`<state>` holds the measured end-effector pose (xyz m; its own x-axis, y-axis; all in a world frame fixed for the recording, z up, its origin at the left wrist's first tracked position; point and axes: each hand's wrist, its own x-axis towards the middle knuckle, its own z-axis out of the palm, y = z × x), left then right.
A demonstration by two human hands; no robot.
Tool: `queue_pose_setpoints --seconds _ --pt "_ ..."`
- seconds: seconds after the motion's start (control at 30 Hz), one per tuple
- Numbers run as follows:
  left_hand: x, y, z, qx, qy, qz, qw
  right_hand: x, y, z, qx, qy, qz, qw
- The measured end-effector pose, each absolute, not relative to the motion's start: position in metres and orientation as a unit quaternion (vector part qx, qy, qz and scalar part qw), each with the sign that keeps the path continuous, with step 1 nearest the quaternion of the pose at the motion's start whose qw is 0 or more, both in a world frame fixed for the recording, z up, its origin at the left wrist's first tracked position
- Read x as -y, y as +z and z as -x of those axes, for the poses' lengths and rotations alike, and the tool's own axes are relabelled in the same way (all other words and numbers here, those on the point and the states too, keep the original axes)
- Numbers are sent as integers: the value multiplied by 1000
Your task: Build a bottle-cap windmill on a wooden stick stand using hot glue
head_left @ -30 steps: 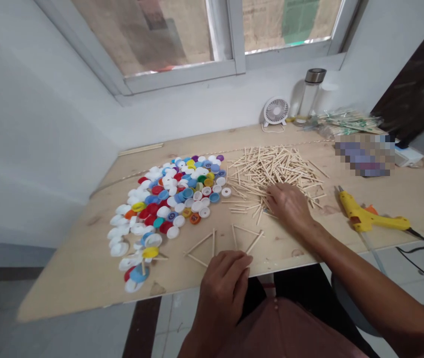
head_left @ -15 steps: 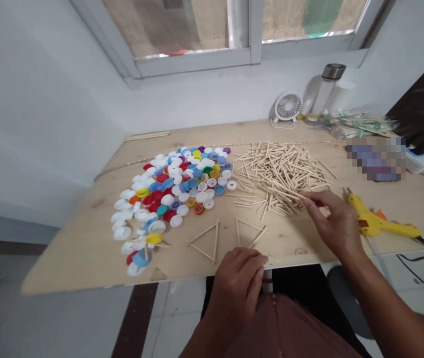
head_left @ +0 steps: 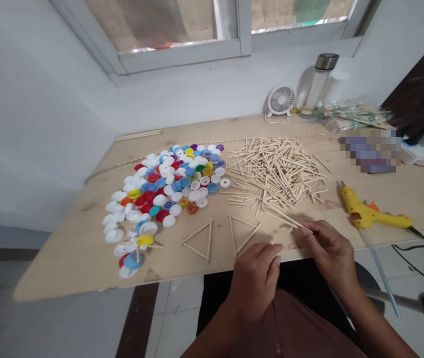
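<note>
From here the likeliest trouble is at the right hand (head_left: pixel 333 253): it pinches the thin wooden sticks (head_left: pixel 284 219), apparently two, near their near right ends, so a loose thumb could let the long free part swing or one stick slide out. The left hand (head_left: pixel 255 271) is loosely curled just beside the right stick triangle (head_left: pixel 248 239), and a careless shift of its knuckles could push that shape askew, more so if its corners are weakly joined, which cannot be told. The yellow glue gun (head_left: pixel 363 211) lies to the right with its glue stick (head_left: pixel 379 271) jutting past the near edge of the table (head_left: pixel 73 238); a forearm swung wide might catch it and turn the gun. As for position, the pinched sticks slope far and left from the right fingertips, between that hand and the heap of sticks (head_left: pixel 279 169), and lie to the far right of the left hand, apart from it. Nothing shows in the left hand, though whether its thumb meets the fingers cannot be told. The left stick triangle (head_left: pixel 209 238) lies farther left, well apart from the right hand.
</note>
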<state>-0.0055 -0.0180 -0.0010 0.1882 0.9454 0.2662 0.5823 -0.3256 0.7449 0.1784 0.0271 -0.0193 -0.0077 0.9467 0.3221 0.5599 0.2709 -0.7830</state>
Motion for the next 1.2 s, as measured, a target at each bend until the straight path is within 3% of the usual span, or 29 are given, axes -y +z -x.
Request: queue_pose_setpoints --seconds 0.17,0.53,0.77,0.93,1.1,1.2 --pt "14 1 -1 -517 346 -755 207 -28 -18 -180 696 197 556 409" --pt "-2 -7 -29 -475 215 -851 59 -26 -22 -182 649 262 567 435" --pt "-3 -5 -33 -480 180 -857 57 -24 -2 -183 554 329 578 500" --pt "0 0 -27 -501 314 -787 177 -24 3 -183 468 418 575 525" --pt "-1 12 -19 -511 470 -535 481 -19 0 -173 449 452 579 509" --pt "-5 17 -20 -479 516 -389 594 -14 5 -166 469 459 578 486"
